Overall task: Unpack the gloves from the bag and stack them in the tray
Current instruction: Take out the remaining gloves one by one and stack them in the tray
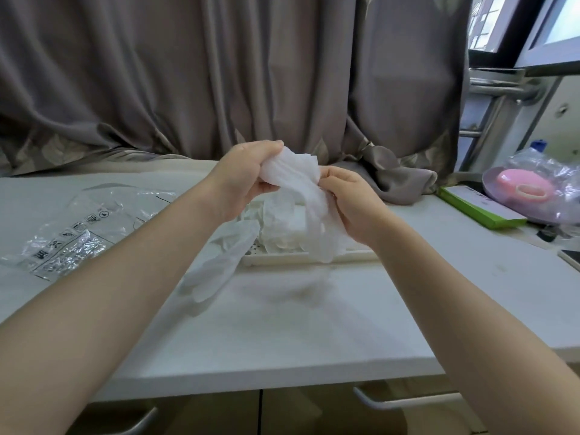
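Head view looks down both forearms, which cover much of the near bench (282, 334). At right sit a green box (480, 208) and a pink item in clear wrap (530, 186); a grey curtain (219, 73) hangs behind, its hem spilling onto the pale bench top. Left, the emptied clear bag (78, 233) lies crumpled flat. Both hands hold a wad of thin white gloves (292, 171) above the white tray (307, 257): left hand (244, 180) curls round its upper end, right hand (348, 202) pinches its lower side. Loose glove ends trail downward into the tray and toward the left.
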